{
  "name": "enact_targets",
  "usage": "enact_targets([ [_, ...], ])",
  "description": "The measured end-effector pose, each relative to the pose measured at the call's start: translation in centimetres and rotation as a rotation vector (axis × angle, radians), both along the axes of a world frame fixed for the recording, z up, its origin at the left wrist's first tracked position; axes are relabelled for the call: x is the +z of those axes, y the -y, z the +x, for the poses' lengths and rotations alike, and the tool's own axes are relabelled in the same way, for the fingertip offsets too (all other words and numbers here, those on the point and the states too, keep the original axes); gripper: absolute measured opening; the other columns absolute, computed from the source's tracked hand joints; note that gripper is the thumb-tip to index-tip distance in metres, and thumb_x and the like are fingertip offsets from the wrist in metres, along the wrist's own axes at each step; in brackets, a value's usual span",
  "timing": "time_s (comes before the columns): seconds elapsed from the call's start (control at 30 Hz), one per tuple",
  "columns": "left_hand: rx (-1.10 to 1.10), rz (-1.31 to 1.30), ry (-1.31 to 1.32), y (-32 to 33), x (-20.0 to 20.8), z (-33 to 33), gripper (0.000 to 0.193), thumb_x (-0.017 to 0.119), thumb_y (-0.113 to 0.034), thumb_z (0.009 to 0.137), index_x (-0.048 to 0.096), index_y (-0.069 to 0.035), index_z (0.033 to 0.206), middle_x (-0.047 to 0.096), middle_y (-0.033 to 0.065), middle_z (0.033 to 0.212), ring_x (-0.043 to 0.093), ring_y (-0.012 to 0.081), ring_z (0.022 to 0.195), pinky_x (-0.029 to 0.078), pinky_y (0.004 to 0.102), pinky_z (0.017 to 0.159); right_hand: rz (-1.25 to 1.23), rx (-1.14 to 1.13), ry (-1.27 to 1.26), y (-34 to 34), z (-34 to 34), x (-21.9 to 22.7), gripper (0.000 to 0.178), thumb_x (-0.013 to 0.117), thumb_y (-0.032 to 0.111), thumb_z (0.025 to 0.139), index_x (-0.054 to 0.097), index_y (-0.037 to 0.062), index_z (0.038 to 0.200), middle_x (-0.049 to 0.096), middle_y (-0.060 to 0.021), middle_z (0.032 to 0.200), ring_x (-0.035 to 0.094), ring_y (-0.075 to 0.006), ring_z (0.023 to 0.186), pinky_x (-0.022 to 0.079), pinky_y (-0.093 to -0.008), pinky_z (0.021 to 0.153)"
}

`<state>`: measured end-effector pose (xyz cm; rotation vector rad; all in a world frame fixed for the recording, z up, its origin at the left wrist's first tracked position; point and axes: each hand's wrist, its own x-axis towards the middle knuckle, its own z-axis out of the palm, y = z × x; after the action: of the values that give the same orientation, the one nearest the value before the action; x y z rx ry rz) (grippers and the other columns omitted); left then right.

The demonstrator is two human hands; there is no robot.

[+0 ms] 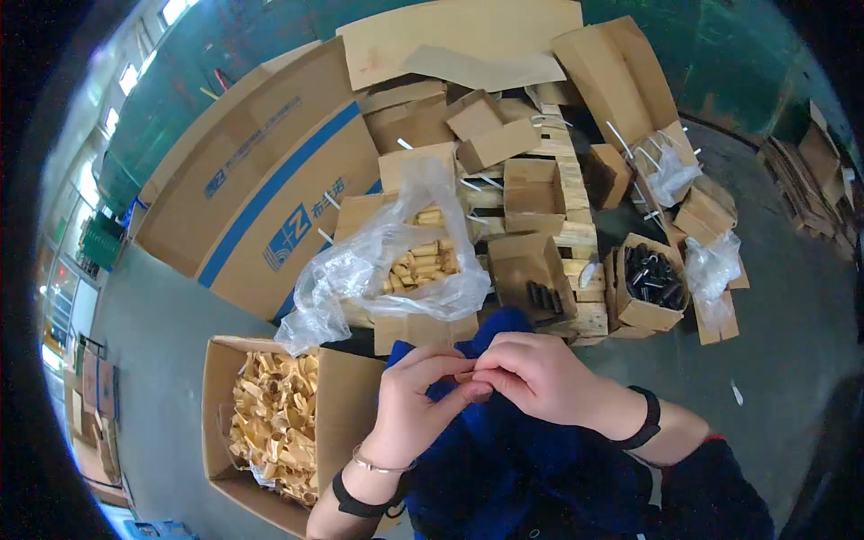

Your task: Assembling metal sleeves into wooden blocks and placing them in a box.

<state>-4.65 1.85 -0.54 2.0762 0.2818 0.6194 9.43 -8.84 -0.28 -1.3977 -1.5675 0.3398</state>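
My left hand and my right hand meet just above my lap, fingertips pinched together. A small brownish bit shows between them, but my fingers hide most of it and I cannot tell its kind. Straight ahead, a clear plastic bag lies open around several tan paper-wrapped cylinders. Ahead and to the right, an open cardboard box holds several black cylinders standing in a row. To my left is a deep carton full of loose tan paper wrappings.
A cardboard box heaped with black cylinders stands at the right. Small open boxes rest on a wooden pallet. A large printed carton leans at the far left. More plastic bags and flattened cardboard lie to the right.
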Motion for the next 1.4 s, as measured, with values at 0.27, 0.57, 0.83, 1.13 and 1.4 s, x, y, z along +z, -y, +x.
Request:
enact_targets([
  [0.27, 0.113, 0.473, -0.084, 1.2, 2.5, 0.6, 0.010, 0.066, -0.001, 0.061, 0.058, -0.002, 0.067, 0.059, 0.0107, 0.073, 0.058, 0.0224, 0.064, 0.047, 0.0290, 0.058, 0.022, -0.056, -0.014, 0.2, -0.1, -0.5, 0.004, 0.057, 0.003, 0.073, 0.055, 0.0012, 0.076, 0.053, -0.0072, 0.067, 0.053, -0.0201, 0.062, 0.042, -0.0300, 0.053],
  [0.57, 0.337, 0.586, 0.347, 1.6, 2.5, -1.4, 0.010, 0.063, -0.007, 0.068, 0.054, -0.004, 0.070, 0.055, 0.0080, 0.069, 0.054, 0.0184, 0.059, 0.044, 0.0282, 0.052, -0.207, -0.202, -1.084, 0.1, 0.1, -1.4, 0.008, 0.054, 0.009, 0.079, 0.056, 0.0022, 0.076, 0.053, -0.0005, 0.065, 0.048, -0.0088, 0.056, 0.038, -0.0193, 0.050],
  [0.83, 0.198, -0.658, 0.204, 1.1, 1.1, -1.6, 0.006, 0.040, 0.001, 0.084, 0.045, -0.001, 0.087, 0.054, 0.0095, 0.074, 0.055, 0.0160, 0.065, 0.048, 0.0248, 0.061, -0.008, -0.198, -1.204, 2.1, 4.5, -2.7, 0.013, 0.045, 0.014, 0.086, 0.050, 0.0017, 0.089, 0.054, -0.0043, 0.070, 0.051, -0.0108, 0.059, 0.041, -0.0212, 0.051],
  [1.13, -0.138, 0.030, -0.080, 1.2, 0.4, 2.6, 0.029, 0.061, -0.023, 0.075, 0.050, -0.001, 0.090, 0.044, 0.0072, 0.072, 0.042, 0.0190, 0.065, 0.037, 0.0269, 0.059, 0.106, -0.207, -0.100, 2.0, 1.9, 1.5, 0.004, 0.053, 0.005, 0.077, 0.053, 0.0018, 0.080, 0.055, -0.0110, 0.073, 0.055, -0.0253, 0.066, 0.044, -0.0298, 0.060],
  [1.4, 0.076, 0.414, -0.123, 2.3, -0.2, 2.7, 0.027, 0.064, -0.024, 0.069, 0.050, -0.002, 0.075, 0.047, 0.0100, 0.073, 0.050, 0.0286, 0.068, 0.042, 0.0349, 0.057, -0.199, -0.142, -0.511, 2.1, 2.4, 1.1, 0.018, 0.065, 0.017, 0.074, 0.058, 0.0036, 0.084, 0.057, -0.0017, 0.069, 0.052, -0.0076, 0.062, 0.044, -0.0220, 0.056],
])
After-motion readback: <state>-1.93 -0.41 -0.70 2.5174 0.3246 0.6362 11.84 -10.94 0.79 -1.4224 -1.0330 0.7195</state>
